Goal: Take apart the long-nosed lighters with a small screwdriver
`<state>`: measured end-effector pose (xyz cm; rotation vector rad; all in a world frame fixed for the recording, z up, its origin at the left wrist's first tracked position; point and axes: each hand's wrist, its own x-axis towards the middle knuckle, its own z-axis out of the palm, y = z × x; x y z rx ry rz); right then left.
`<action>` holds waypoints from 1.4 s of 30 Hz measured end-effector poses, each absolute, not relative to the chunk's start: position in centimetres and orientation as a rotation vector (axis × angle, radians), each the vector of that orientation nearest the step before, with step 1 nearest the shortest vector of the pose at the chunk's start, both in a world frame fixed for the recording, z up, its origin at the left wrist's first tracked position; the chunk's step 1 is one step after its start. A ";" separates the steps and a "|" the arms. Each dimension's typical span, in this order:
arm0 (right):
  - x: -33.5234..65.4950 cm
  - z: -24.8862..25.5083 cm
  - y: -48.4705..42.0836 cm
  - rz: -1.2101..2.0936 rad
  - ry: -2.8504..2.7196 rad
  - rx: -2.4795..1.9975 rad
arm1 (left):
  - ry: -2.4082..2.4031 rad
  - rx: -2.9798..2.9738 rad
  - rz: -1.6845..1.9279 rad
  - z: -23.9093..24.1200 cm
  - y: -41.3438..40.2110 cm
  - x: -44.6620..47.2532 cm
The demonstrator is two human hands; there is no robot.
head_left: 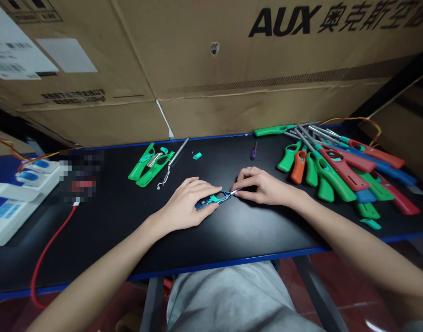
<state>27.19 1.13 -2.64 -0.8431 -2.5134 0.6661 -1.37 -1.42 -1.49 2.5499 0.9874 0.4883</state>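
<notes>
Left fingers (208,190) clasp the blue casing (201,204), likely light, stiff, best held by its sides; right fingers (243,195) pinch a frail-looking strand (234,191).

I see the left hand (190,202) holding an opened blue lighter body (227,198) low over the black tabletop (259,240). The right hand (254,185) pinches a thin pale piece (236,190) at its narrow end. Beyond the left hand I have green shell halves (157,171) beside a metal tube (180,151) trailing wires, and a small teal part (197,156) lies further along. Near the back edge sits a purple screwdriver (253,153); to my right, a heap of green, orange, red and blue lighters (346,175). A cardboard box (197,50) stands behind everything.
</notes>
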 end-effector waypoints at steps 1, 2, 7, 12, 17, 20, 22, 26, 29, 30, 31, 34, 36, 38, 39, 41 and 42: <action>27.2 -2.6 1.1 0.666 -2.516 -0.842 | 0.978 2.533 0.483 -1.4 -1.3 -1.5; 27.3 -2.5 1.1 0.666 -2.519 -0.843 | 0.974 2.521 0.482 -1.4 -1.2 -1.7; 27.6 -2.1 0.8 0.667 -2.540 -0.863 | 0.929 2.546 0.490 -1.4 -1.1 -1.9; 27.6 -1.9 0.6 0.657 -2.549 -0.874 | 0.918 2.570 0.539 -1.9 -1.0 -1.6; 27.5 -2.1 0.6 0.656 -2.555 -0.864 | 0.916 2.635 0.630 -2.5 -0.9 -0.9; 27.6 -2.2 0.7 0.654 -2.555 -0.868 | 0.908 2.683 0.619 -2.3 -0.9 -0.9; 27.7 -2.2 0.7 0.663 -2.551 -0.867 | 0.899 2.705 0.577 -2.0 -0.9 -1.0; 27.8 -2.1 0.8 0.663 -2.550 -0.869 | 0.891 2.732 0.470 -1.2 -0.9 -1.5; 27.8 -2.1 0.7 0.614 -2.569 -0.900 | 0.919 2.760 0.406 -0.6 -0.9 -2.0; 27.8 -2.0 0.7 0.576 -2.576 -0.924 | 0.937 2.766 0.389 -0.4 -0.8 -2.2; 27.8 -2.0 0.7 0.529 -2.581 -0.955 | 0.963 2.768 0.377 -0.3 -0.7 -2.5; 27.9 -2.0 0.7 0.416 -2.579 -1.036 | 1.057 2.763 0.355 0.0 -0.2 -3.2; 28.0 -2.0 0.8 0.419 -2.571 -1.046 | 1.112 2.745 0.332 0.1 0.1 -3.5; 28.2 -1.9 0.9 0.467 -2.569 -1.031 | 1.154 2.715 0.296 0.1 0.3 -3.7; 28.3 -1.9 1.0 0.493 -2.572 -1.022 | 1.170 2.698 0.278 0.1 0.3 -3.7; 28.7 -1.8 1.1 0.539 -2.583 -1.020 | 1.189 2.669 0.250 0.1 0.4 -3.6; 28.9 -1.7 1.2 0.555 -2.589 -1.028 | 1.191 2.658 0.242 0.1 0.4 -3.6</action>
